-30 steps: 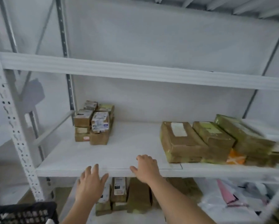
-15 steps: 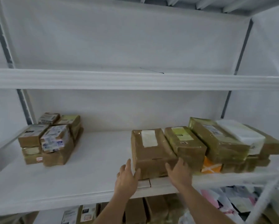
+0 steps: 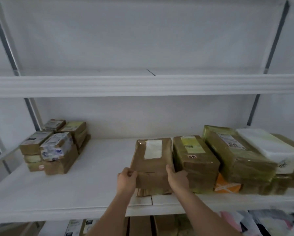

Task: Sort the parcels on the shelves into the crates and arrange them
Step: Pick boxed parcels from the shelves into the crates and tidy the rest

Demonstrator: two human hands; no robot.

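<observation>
Both hands clamp the near end of the brown paper-wrapped parcel with a white label [image 3: 151, 160]: left hand [image 3: 126, 180] pinching its near-left corner, right hand [image 3: 177, 179] curled round the near-right edge. It lies mid-shelf on the white metal shelf [image 3: 91, 193], long axis running near to far, so the pull looks to be straight toward the person. Tight on its right, a taped brown parcel with a yellow label [image 3: 194, 160]. Far left, a stack of small brown boxes [image 3: 55, 147], well apart. No crate in view.

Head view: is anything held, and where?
Yes. Both hands grip the brown parcel with the white label at its near end: left hand on the near-left corner, right hand on the near-right edge.
</observation>
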